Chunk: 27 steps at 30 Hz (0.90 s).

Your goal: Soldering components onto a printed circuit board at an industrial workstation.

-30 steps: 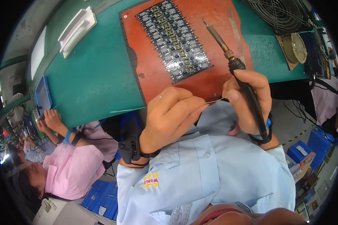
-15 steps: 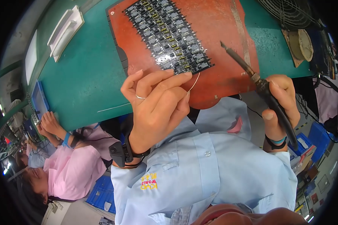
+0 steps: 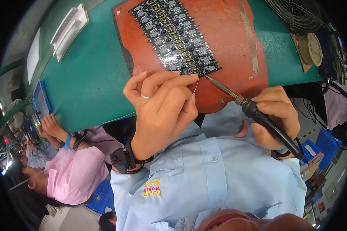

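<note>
Pinching solder wire point(image 3: 197, 86) between bent fingers of left hand point(image 3: 156, 111), at near edge of dark circuit-board panel point(image 3: 173, 36). Holding soldering iron point(image 3: 254, 112) in closed right hand point(image 3: 281, 112), tip point(image 3: 207, 77) aimed up-left at panel's near edge, just beside wire. Cannot tell contact between tip and wire. Noting panel flat on orange-red mat point(image 3: 233, 50), atop green workbench point(image 3: 88, 84); spotting tan spool point(image 3: 314, 50) and round fan guard point(image 3: 295, 15) well off to right.
</note>
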### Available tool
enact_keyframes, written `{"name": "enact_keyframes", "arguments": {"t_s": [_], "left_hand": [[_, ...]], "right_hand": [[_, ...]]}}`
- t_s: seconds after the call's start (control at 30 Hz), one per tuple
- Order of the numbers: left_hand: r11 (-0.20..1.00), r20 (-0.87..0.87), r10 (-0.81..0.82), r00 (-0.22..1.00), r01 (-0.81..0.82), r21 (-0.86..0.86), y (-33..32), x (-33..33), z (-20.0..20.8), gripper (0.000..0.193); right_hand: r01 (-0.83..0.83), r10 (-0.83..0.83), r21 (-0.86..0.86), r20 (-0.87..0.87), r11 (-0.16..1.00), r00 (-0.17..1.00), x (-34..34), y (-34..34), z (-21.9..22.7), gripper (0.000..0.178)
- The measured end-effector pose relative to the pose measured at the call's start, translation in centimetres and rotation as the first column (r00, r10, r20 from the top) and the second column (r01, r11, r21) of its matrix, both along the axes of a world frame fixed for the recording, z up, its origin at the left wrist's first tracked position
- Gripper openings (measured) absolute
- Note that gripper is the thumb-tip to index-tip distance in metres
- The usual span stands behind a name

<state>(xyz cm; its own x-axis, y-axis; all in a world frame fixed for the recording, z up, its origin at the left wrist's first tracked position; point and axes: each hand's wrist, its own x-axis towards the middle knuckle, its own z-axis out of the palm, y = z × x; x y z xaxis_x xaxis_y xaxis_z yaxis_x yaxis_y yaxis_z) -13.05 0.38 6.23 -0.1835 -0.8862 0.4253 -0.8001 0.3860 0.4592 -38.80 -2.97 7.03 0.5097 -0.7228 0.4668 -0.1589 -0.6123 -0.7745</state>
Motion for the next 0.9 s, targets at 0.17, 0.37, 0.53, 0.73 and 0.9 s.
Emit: {"name": "enact_keyframes", "arguments": {"t_s": [0.17, 0.37, 0.53, 0.73, 0.9], "left_hand": [[1.000, -0.009, -0.006, 1.000, 0.006, -0.005, -0.1, 0.2, -0.2, 0.019], [1.000, -0.011, -0.009, 1.000, 0.009, 0.007, -0.2, 0.3, -0.1, 0.019], [1.000, -0.011, -0.010, 1.000, 0.010, 0.004, -0.3, 0.2, 0.0, 0.018], [1.000, 0.005, -0.021, 1.000, 0.021, -0.018, -0.6, 0.3, -0.3, 0.016], [0.999, 0.003, -0.023, 1.000, 0.023, -0.046, -0.7, 0.3, -0.6, 0.015]], "right_hand": [[-0.034, 0.035, 0.016, -0.038, 0.999, 0.999, 0.5, -0.3, 0.1, 0.032], [-0.040, 0.041, 0.038, -0.049, 0.998, 0.998, 0.6, -0.4, -0.1, 0.032], [-0.030, 0.032, 0.049, -0.037, 0.998, 0.999, 0.7, -0.1, -0.1, 0.032], [-0.011, 0.010, -0.014, -0.102, 1.000, 0.995, 0.9, 0.2, 0.2, 0.035], [-0.007, 0.002, -0.042, -0.116, 0.999, 0.993, 1.4, 0.4, 0.7, 0.039]]}}
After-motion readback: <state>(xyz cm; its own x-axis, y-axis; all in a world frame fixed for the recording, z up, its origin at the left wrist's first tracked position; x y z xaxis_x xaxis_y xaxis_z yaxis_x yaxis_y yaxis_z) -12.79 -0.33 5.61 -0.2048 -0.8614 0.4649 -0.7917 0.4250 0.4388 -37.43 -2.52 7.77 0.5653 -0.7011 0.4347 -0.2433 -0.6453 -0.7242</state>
